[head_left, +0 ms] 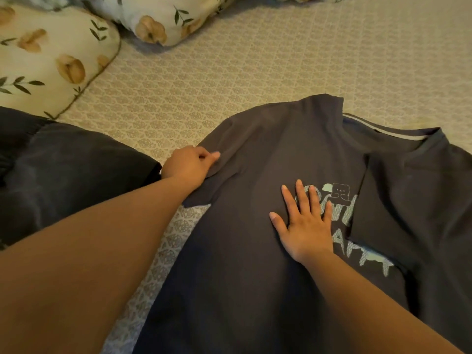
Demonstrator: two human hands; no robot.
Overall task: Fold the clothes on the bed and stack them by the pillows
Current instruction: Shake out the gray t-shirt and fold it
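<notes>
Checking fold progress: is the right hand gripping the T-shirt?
No, the right hand lies flat, fingers straight, on the T-shirt.

Patterned beige bedspread (255,60) covers the mattress.

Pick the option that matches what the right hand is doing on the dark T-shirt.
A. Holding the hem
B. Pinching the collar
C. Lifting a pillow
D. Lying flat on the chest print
D: the right hand lies flat, fingers spread, on the T-shirt beside its print.
</notes>
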